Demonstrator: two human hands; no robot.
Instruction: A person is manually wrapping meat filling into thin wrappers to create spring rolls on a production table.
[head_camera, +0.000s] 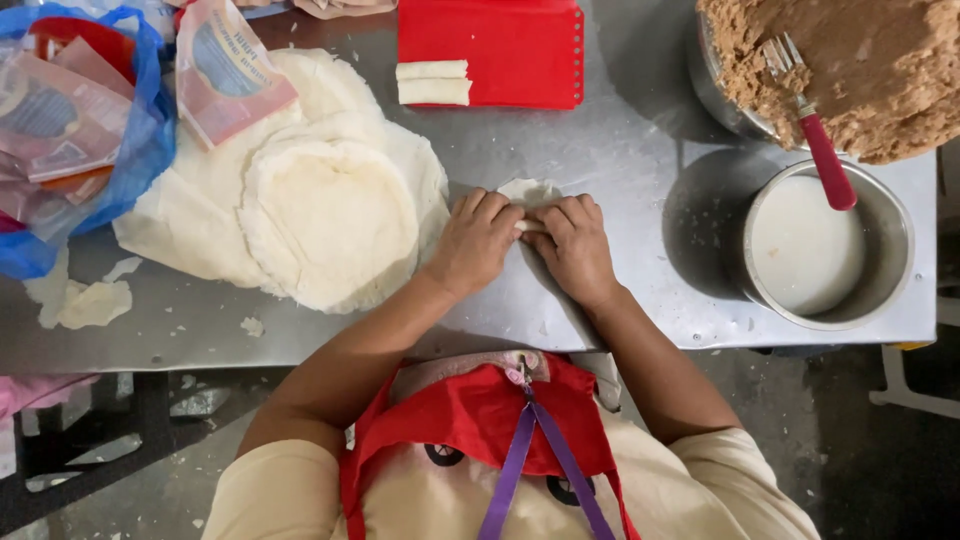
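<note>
Head view, left hand (478, 243), right hand (572, 246), fingers clenched on pale wrapper (528, 190), steel table (620, 150)

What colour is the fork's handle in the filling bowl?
Red; the fork handle shows best in the head view, sloping from the filling bowl over the pot of white liquid.

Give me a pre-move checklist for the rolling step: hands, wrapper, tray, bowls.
1. Both hands on wrapper: left hand and right hand press the wrapper being rolled. Ok.
2. Filling enclosed: hidden under fingers. Cannot tell.
3. Wrapper stack within left reach. Ok.
4. Red tray has room; two finished rolls sit on it. Ok.
5. Pot of white liquid near right hand. Ok.
6. Fork stuck in filling bowl. Ok.
</note>
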